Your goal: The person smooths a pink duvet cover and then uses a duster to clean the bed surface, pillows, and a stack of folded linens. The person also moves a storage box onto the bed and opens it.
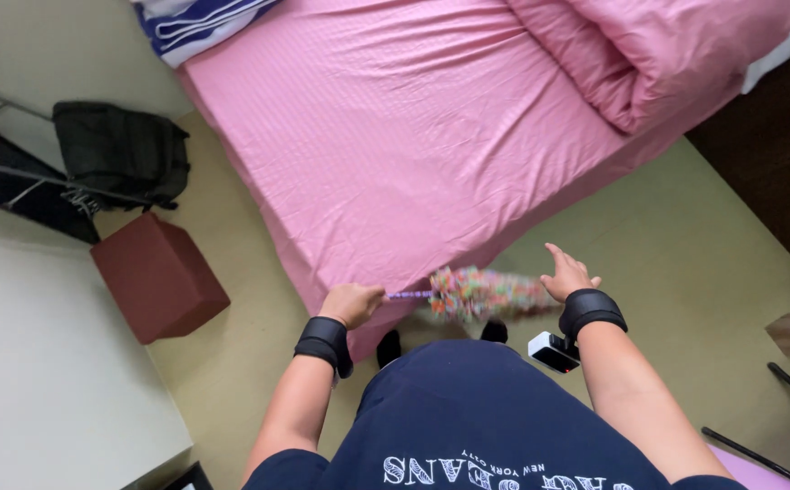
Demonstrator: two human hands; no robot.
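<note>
My left hand (351, 302) is closed around the thin purple handle of a multicoloured duster (484, 294), held level in front of me by the near corner of the bed (395, 136). The duster's fluffy head is blurred. Just to the right of that head is my right hand (565, 273), its fingers spread and nothing in it. Both wrists wear black bands, and a small white and black device (554, 351) hangs under the right one. The bed has a pink sheet and a folded pink duvet (658, 50) at its far right.
A dark red box-shaped stool (159, 277) stands on the floor to the left of the bed, with a black backpack (123, 152) behind it. A white surface (41, 363) fills the lower left. A blue and white striped cloth (200, 23) lies at the bed's top left.
</note>
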